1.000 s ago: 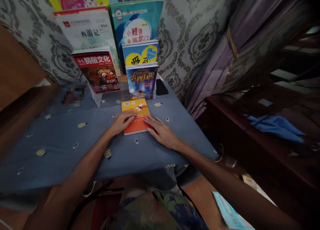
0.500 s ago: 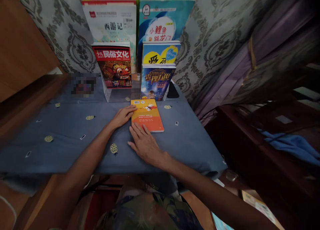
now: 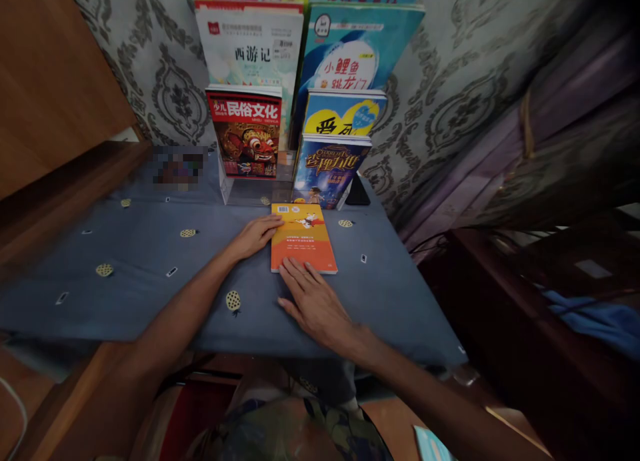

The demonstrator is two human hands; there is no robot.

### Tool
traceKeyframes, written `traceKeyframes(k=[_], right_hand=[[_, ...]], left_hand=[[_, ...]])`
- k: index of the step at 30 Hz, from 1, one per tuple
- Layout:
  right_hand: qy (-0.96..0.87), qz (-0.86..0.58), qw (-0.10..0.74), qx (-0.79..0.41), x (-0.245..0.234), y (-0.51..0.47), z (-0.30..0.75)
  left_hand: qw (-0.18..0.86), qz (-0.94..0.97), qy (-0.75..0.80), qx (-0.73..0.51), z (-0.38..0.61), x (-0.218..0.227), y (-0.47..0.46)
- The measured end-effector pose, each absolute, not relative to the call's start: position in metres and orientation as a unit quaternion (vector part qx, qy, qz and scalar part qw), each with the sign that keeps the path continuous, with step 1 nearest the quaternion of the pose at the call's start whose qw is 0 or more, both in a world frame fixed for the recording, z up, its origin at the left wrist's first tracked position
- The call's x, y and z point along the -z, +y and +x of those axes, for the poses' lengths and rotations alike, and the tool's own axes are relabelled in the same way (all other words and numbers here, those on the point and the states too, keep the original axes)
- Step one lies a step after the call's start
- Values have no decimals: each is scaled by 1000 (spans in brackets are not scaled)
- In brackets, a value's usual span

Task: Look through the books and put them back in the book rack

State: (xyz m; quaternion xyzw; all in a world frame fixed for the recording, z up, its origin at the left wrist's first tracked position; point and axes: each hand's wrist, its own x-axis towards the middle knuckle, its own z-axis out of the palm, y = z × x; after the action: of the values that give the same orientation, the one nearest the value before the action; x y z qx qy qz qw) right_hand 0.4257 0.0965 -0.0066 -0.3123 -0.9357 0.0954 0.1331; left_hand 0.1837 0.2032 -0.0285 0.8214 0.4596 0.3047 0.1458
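A closed orange and yellow book point(image 3: 304, 244) lies flat on the cloth-covered table, a barcode near its far left corner. My left hand point(image 3: 256, 238) rests by its left edge, fingers stretched out, the fingertips on the cover near the barcode. Flat over the book's near edge lie the fingertips of my right hand point(image 3: 320, 307), fingers extended and thumb apart. Just beyond the book stands a clear rack point(image 3: 240, 191) with upright books, among them a blue book point(image 3: 327, 171) and a red-topped book point(image 3: 249, 137).
Taller books, such as a white one point(image 3: 250, 37) and a teal one point(image 3: 380, 44), stand behind in the rack. A dark phone-like object point(image 3: 358, 191) is right of it. A patterned curtain point(image 3: 183, 91) hangs behind the blue tablecloth point(image 3: 145, 247); dark furniture point(image 3: 480, 287) stands right.
The view has shifted, so the rack and book appear further right. My right hand's fingertips have slid a little rightward along the book's near edge. The left hand stays at its left edge.
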Motion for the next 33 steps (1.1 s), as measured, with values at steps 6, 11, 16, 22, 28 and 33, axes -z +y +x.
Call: traceKeyframes(k=[6, 11, 16, 22, 28, 33], right_hand=[[-931, -320, 131, -119, 2, 128, 416], [-931, -318, 116, -136, 0, 170, 398], [-929, -327, 113, -129, -1, 214, 376], [-933, -329, 106, -102, -4, 254, 354], [-933, -328, 117, -92, 0, 258, 352], [-934, -312, 126, -118, 3, 254, 375]], left_hand=[[138, 814, 472, -310, 185, 33, 202], [103, 789, 509, -327, 184, 39, 202], [83, 758, 542, -353, 183, 41, 203], [71, 741, 540, -393, 182, 47, 205], [74, 743, 530, -401, 180, 50, 208], [68, 758, 524, -381, 180, 48, 206]])
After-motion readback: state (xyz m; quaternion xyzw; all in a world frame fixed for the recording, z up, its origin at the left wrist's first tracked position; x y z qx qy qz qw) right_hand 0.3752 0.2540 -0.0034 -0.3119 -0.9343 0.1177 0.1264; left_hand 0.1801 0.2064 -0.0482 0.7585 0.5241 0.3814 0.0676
